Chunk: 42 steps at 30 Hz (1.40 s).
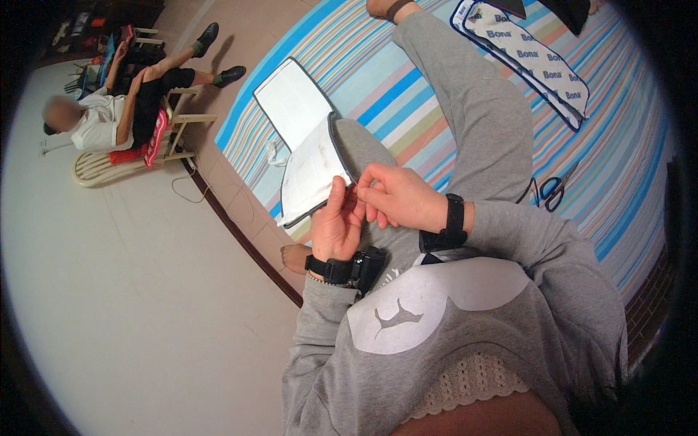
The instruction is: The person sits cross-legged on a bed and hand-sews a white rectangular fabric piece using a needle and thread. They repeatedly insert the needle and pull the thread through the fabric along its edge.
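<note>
My left hand grips the near edge of a white fabric pad with dark edging, thumb on top and fingers underneath. The pad is bent across its middle; its far half lies on the striped sheet and its near half rests against my leg. At the pad's right corner, the thumb and forefinger of my right hand pinch together beside my left fingertips. Something small and thin seems to be between them, but I cannot tell what. Grey smudges mark the pad's near half.
Scissors with black handles lie on the striped sheet to my right. Printed Bona pads with dark-blue edging lie at upper right. A crumpled clear-white scrap lies left of the pad. A person sits on a chair by the wall.
</note>
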Available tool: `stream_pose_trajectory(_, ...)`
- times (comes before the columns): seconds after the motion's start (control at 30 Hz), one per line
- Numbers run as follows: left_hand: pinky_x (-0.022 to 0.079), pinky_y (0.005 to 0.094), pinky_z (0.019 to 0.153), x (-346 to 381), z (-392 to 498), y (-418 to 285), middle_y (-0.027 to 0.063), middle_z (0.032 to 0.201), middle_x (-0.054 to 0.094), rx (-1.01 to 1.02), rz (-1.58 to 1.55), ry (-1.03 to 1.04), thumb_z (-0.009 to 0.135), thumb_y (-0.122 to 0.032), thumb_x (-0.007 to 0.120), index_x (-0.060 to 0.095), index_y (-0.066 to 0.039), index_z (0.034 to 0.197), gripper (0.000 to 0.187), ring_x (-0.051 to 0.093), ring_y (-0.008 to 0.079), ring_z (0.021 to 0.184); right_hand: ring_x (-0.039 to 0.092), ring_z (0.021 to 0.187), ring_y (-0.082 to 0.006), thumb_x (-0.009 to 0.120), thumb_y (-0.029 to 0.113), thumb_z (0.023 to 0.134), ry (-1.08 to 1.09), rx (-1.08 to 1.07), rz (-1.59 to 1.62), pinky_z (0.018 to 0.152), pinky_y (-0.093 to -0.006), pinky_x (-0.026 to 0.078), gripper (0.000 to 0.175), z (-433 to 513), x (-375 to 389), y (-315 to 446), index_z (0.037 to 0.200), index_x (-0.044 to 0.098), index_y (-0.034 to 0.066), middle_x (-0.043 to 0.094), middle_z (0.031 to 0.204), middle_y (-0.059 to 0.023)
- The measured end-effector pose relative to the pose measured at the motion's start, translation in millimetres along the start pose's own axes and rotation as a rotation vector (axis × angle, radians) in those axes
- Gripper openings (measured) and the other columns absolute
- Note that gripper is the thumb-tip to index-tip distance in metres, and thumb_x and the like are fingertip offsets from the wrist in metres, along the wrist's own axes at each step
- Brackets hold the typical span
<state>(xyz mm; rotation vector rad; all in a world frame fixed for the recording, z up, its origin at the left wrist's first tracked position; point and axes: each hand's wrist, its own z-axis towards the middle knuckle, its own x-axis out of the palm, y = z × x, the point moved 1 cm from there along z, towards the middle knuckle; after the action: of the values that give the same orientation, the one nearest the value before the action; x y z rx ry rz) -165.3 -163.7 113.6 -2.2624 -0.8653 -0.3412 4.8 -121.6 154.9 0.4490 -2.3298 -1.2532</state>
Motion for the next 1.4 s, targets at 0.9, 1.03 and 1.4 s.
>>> stream_pose_trajectory(0.9,0.052,0.0336,0.063,-4,3,4,0.0096,0.090,0.066,-0.019,-0.004,0.042,0.099,-0.040,0.055,0.060,-0.002,0.103,0.038,0.061,0.0202,0.070,0.061,0.052,-0.0138,0.051,0.014,0.096,-0.010,0.001,-0.015,0.048,-0.0284,0.048,0.016,2,2,-1,0.097,0.054,-0.0016,0.066,0.068,-0.0074)
stream_pose_trajectory(1.03,0.052,0.0351,0.062,-4,3,7,0.0105,0.091,0.066,0.019,-0.012,0.018,0.100,-0.040,0.054,0.059,-0.002,0.106,0.038,0.061,0.0211,0.069,0.062,0.052,-0.0139,0.051,0.014,0.096,-0.020,0.000,-0.027,0.048,-0.0284,0.049,0.015,1,2,0,0.097,0.054,-0.0017,0.066,0.068,-0.0074)
stream_pose_trajectory(1.4,0.053,0.0374,0.060,-9,6,9,0.0132,0.091,0.066,0.003,0.029,0.045,0.100,-0.040,0.053,0.058,0.000,0.107,0.041,0.064,0.0233,0.070,0.061,0.051,-0.0134,0.051,0.014,0.096,-0.009,0.019,-0.025,0.048,-0.0283,0.049,0.015,1,2,0,0.095,0.054,-0.0012,0.066,0.067,-0.0070)
